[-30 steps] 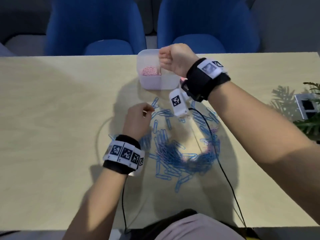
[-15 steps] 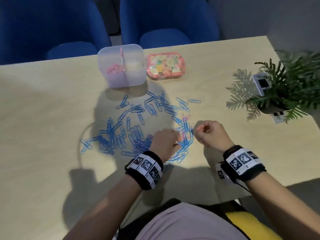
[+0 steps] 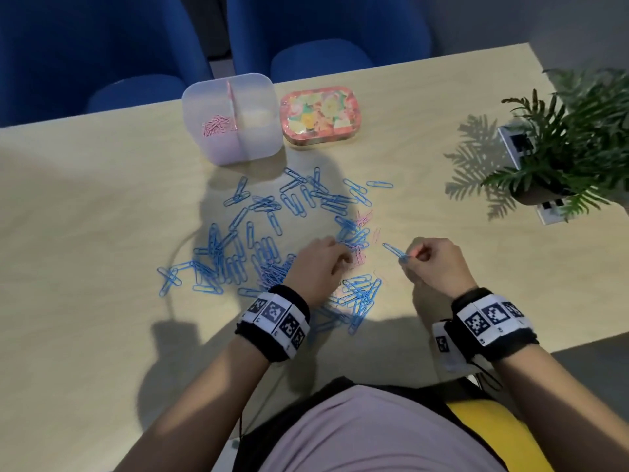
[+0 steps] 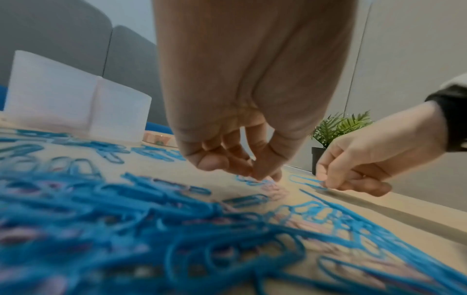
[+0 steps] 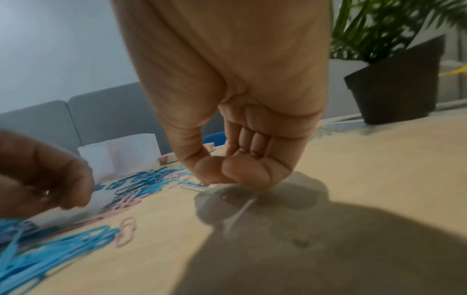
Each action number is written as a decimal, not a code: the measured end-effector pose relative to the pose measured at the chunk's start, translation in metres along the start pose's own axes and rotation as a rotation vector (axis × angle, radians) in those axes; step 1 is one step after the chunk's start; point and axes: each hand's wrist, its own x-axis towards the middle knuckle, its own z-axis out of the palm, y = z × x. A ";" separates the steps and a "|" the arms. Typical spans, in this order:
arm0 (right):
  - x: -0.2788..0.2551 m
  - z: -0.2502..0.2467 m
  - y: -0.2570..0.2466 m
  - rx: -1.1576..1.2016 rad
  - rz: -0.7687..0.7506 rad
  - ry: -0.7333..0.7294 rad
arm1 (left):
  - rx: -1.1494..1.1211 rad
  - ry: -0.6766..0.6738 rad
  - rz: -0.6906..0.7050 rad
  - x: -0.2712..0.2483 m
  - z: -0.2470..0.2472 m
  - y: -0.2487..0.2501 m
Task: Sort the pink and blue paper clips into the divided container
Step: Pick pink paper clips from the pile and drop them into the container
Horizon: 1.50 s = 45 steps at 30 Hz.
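Note:
The clear divided container [image 3: 258,144] stands at the table's far side, with pink clips [image 3: 215,125] in its left compartment; the right one looks bare. Blue paper clips [image 3: 238,247] lie spread across the table, with a few pink ones [image 3: 365,216] among them. My left hand [image 3: 343,258] reaches down into the pile, its fingertips [image 4: 262,175] pinching together at a pink clip [image 4: 274,186] on the table. To its right, my right hand [image 3: 410,255] pinches one end of a blue clip [image 3: 393,250] just above the table. A trace of pink shows between its fingers.
A floral tin [image 3: 320,114] sits right of the container. A potted plant [image 3: 558,144] stands at the table's right edge. Two blue chairs [image 3: 326,32] are behind the table. A thin cable [image 3: 173,260] runs under the pile.
My right hand came back from above the container to the pile's right side, and a blue clip now sticks out of its pinch. My left hand moved right into the pile's near part.

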 end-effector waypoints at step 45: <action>0.020 0.030 -0.049 0.035 0.026 0.143 | -0.048 0.027 -0.355 0.021 0.002 0.008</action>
